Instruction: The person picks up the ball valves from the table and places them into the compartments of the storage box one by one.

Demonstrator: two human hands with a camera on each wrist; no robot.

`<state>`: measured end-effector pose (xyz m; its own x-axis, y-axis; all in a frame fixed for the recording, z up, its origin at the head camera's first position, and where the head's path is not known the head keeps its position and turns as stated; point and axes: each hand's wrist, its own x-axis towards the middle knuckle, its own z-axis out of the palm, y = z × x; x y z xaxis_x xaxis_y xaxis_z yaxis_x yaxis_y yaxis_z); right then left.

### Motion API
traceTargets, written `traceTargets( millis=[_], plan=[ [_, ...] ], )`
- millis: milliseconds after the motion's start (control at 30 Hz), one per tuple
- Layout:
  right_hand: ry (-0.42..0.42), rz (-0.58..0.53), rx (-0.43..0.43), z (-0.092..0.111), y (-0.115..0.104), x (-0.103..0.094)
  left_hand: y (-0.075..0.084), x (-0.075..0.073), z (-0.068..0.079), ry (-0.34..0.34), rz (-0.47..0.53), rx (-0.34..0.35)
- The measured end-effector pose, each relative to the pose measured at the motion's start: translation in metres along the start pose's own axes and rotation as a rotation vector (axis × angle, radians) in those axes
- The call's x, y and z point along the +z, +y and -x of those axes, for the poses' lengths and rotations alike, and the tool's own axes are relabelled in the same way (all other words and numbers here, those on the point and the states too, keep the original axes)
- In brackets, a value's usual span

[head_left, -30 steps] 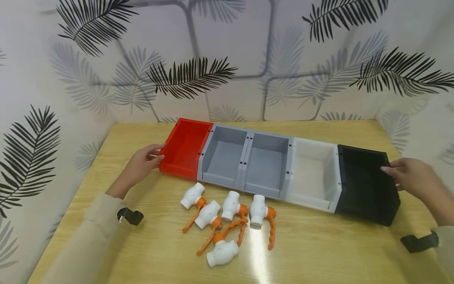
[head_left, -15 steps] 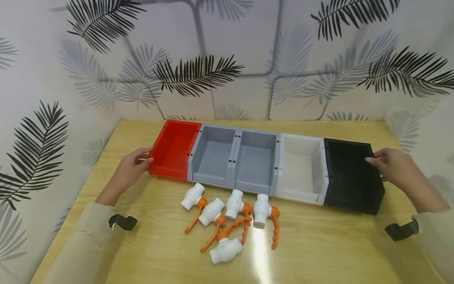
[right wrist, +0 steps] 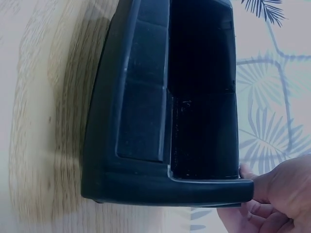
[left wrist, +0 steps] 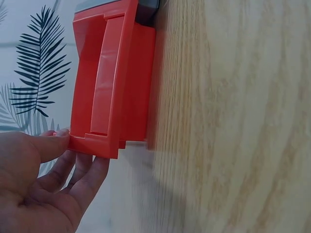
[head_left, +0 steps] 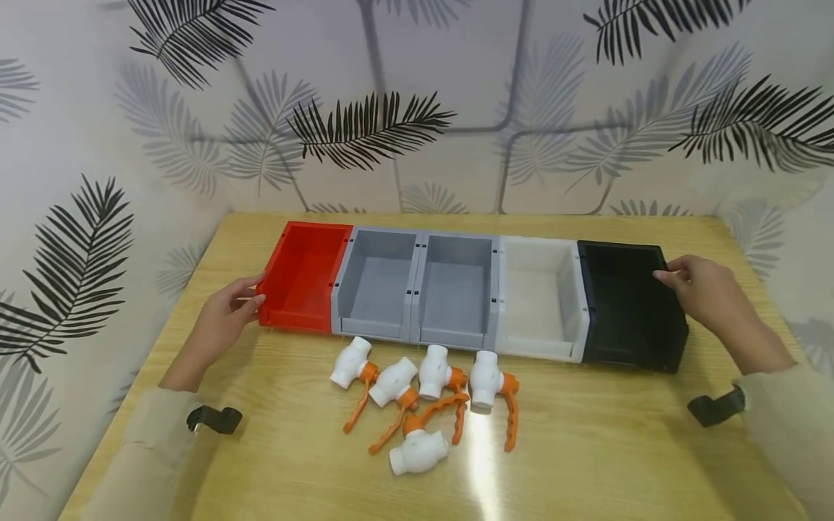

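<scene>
A joined row of open bins lies across the table: a red bin (head_left: 302, 278) at the left end, two grey bins (head_left: 380, 286), a white bin (head_left: 539, 297) and a black bin (head_left: 630, 307) at the right end. My left hand (head_left: 224, 318) pinches the red bin's outer side rim, thumb above and fingers beneath, as the left wrist view shows. With my right hand (head_left: 706, 289) I hold the black bin's outer side rim. Its thumb (right wrist: 247, 172) is on the inner side, the other fingers below. No contents show in the bins.
Several white ball valves (head_left: 419, 452) with orange lever handles lie in a cluster in front of the row. The wooden table (head_left: 586, 449) meets a leaf-patterned wall covering (head_left: 417, 65) behind. Black wrist cameras (head_left: 215, 419) sit on both forearms.
Both hands have shifted the bin row to the left. Its right end has swung back toward the wall, so the row lies straighter. The valves stay where they were.
</scene>
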<state>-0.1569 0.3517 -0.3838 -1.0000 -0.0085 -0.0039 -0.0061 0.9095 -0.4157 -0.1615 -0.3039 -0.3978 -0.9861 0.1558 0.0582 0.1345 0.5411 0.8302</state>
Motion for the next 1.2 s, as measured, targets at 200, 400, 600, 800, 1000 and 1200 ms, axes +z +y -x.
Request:
traceTargets(
  millis=[200,400,600,800,1000,1200],
  plan=[
    [0.044,-0.049,-0.020,-0.006,-0.002,0.005,-0.017,-0.005,0.008,0.026,-0.042,0.008],
    [0.043,-0.090,0.012,-0.004,0.002,0.007,-0.031,-0.006,0.008,0.024,-0.070,0.017],
    [0.034,-0.171,0.072,0.010,0.004,0.012,-0.035,-0.004,0.012,0.027,-0.059,0.010],
    [0.096,-0.210,0.117,0.035,0.006,0.012,-0.029,-0.007,0.017,0.101,-0.195,0.016],
    [0.078,-0.246,0.081,0.060,0.007,0.012,-0.023,-0.008,0.022,0.115,-0.258,0.014],
    [0.017,-0.239,0.092,0.078,0.004,0.016,-0.023,-0.003,0.024,0.106,-0.277,0.013]
  ],
)
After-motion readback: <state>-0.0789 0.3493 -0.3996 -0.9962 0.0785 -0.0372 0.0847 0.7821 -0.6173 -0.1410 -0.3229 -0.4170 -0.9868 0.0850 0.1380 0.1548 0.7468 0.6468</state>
